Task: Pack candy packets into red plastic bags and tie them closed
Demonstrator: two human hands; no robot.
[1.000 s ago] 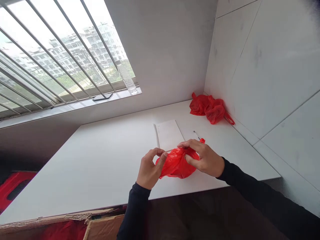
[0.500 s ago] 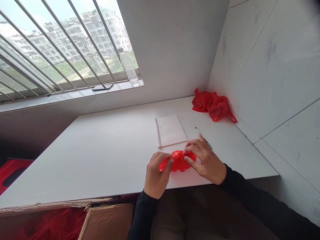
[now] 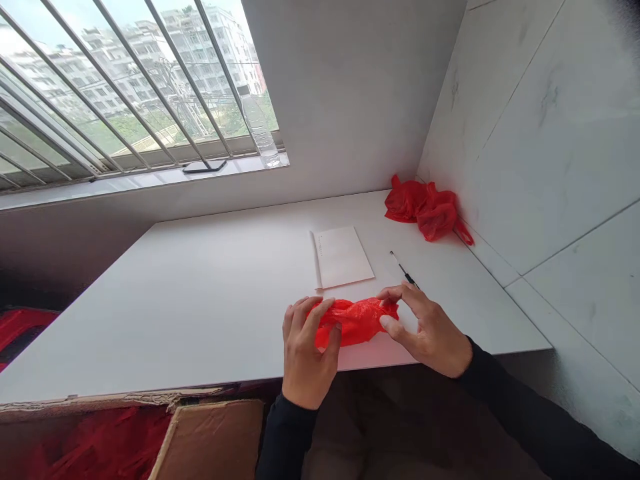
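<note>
From my head view, the red plastic bag lies bunched between my two hands, low over the front part of the tabletop, near its front edge. My left grip is closed about the bag's left end, fingers curled over the top and thumb on the near side. My right grip has its thumb and forefinger parted around the other end; I cannot tell whether they press on it or only touch.

That right side looks to me the weaker one. The film is thin and slick, so if I pull with the left while the right is this loose, the end could slip out and the gathered folds spring open. Pinching too hard or twisting sharply might stretch or tear it. The bunch is loose, so uneven pressure could let air puff it back up.

Room is tight, too. The pen reaches to just behind my right knuckles, and a flick of that wrist could set it rolling. The white booklet lies just beyond the bag, where a forward push could shove it. If I draw the bag towards me and lose hold, it could drop off the front edge; with the cardboard box below on the left, it might land there.
</note>
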